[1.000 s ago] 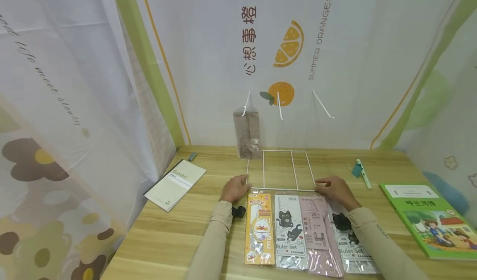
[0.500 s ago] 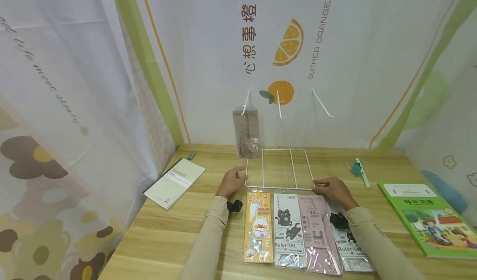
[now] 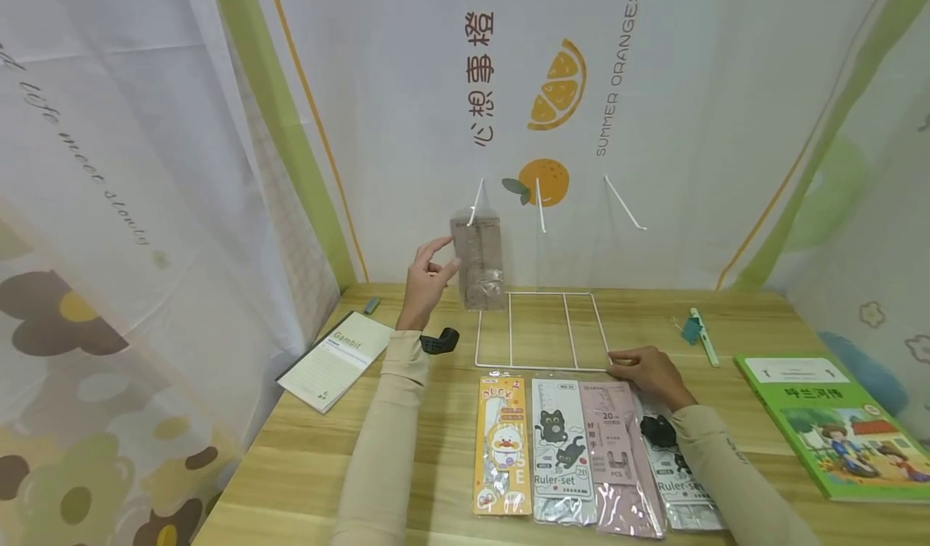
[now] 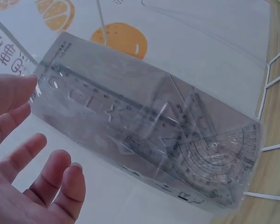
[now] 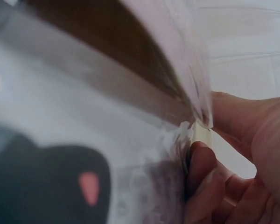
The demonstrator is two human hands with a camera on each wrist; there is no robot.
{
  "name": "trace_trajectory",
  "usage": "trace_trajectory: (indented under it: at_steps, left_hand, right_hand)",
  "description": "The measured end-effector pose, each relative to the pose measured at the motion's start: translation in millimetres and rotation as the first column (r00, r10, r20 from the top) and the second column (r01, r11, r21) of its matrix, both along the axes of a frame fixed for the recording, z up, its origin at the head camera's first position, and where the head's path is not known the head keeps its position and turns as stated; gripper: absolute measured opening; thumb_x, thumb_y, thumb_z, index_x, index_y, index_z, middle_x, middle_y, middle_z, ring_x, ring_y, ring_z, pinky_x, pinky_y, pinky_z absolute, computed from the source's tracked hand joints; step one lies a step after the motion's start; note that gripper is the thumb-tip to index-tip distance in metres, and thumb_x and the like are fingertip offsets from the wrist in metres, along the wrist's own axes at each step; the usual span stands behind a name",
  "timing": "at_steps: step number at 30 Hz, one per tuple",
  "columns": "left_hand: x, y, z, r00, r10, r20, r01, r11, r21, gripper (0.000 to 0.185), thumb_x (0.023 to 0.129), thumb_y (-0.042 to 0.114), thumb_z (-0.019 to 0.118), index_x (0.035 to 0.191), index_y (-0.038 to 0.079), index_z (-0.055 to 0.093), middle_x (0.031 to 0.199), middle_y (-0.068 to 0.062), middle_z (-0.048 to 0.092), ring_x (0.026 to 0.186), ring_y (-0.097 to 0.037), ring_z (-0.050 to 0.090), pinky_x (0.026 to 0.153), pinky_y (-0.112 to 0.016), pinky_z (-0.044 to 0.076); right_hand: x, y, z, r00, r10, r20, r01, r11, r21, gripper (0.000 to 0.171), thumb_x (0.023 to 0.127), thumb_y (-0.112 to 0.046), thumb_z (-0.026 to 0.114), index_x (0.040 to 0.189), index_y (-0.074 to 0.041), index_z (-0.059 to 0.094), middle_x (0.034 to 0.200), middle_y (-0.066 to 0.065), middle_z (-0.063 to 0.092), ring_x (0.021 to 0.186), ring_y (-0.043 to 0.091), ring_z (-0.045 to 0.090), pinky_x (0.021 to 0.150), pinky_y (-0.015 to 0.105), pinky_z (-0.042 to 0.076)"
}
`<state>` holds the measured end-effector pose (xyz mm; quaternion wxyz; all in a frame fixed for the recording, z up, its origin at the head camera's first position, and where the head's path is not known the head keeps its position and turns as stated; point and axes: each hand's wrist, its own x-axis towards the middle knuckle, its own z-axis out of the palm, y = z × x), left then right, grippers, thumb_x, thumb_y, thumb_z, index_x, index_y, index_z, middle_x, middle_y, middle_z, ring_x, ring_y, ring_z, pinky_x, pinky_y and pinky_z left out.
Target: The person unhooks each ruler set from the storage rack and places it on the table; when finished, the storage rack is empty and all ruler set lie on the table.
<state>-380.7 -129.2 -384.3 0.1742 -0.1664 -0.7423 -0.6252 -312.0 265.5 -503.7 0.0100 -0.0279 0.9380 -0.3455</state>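
Observation:
A packaged ruler set [image 3: 479,265] in clear wrap hangs from the left hook [image 3: 475,202] of a white wire rack [image 3: 541,367]. My left hand [image 3: 427,283] is raised beside its left edge, fingers spread and loosely bent. In the left wrist view, a ruler and a protractor [image 4: 214,156] show through the wrap, and the fingertips come close to the package's upper end. At the rack's front right corner, my right hand [image 3: 650,375] pinches the wire between thumb and fingers. The right wrist view shows the pale wire end [image 5: 203,134] in that pinch, with plastic packaging against it.
Several ruler packs lie before the rack: a yellow duck pack [image 3: 503,449], a black-cat pack [image 3: 563,453], a pink pack [image 3: 617,457], and another partly under my right forearm. A notepad [image 3: 337,360] lies left; a green book [image 3: 835,425] and a pale green pen [image 3: 705,338] lie right.
My left hand has left the rack's front left corner and risen forward to the hanging ruler set. My right hand keeps its pinch on the front right corner.

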Motion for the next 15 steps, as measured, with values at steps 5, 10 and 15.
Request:
trace_trajectory:
  at_steps: [5,10,15]
  left_hand:
    - [0.7,2.6,6.1,1.0,-0.016,0.014,0.016,0.999,-0.028,0.048,0.097,0.022,0.068,0.144,0.019,0.057,0.15,0.0,0.044,0.078,-0.013,0.048,0.06,-0.022,0.044]
    - [2.2,5.8,4.4,1.0,-0.018,0.002,0.018,0.999,-0.029,0.047,0.097,0.022,0.068,0.143,0.019,0.057,0.146,0.0,0.047,0.078,-0.013,0.046,0.06,-0.022,0.04]
    - [2.6,9.5,4.4,0.998,-0.05,-0.024,0.05,0.998,-0.025,0.046,0.097,0.019,0.068,0.142,0.016,0.058,0.14,-0.005,0.052,0.077,-0.016,0.047,0.06,-0.022,0.04]
  right_hand:
    - [0.1,-0.8,-1.1,1.0,0.0,-0.006,0.0,1.0,-0.005,0.049,0.089,-0.033,0.077,0.126,-0.004,0.069,0.131,0.028,0.062,0.107,0.038,0.064,0.087,0.051,0.051]
    - [0.7,-0.7,-2.2,1.0,0.002,-0.03,-0.002,1.0,0.002,0.047,0.088,-0.032,0.078,0.124,-0.003,0.07,0.128,0.028,0.064,0.098,0.03,0.064,0.08,0.044,0.051]
    - [1.6,-0.1,-0.7,0.999,-0.006,-0.037,0.006,1.0,-0.008,0.047,0.088,-0.031,0.078,0.124,-0.002,0.07,0.125,0.029,0.065,0.089,0.025,0.062,0.072,0.035,0.047]
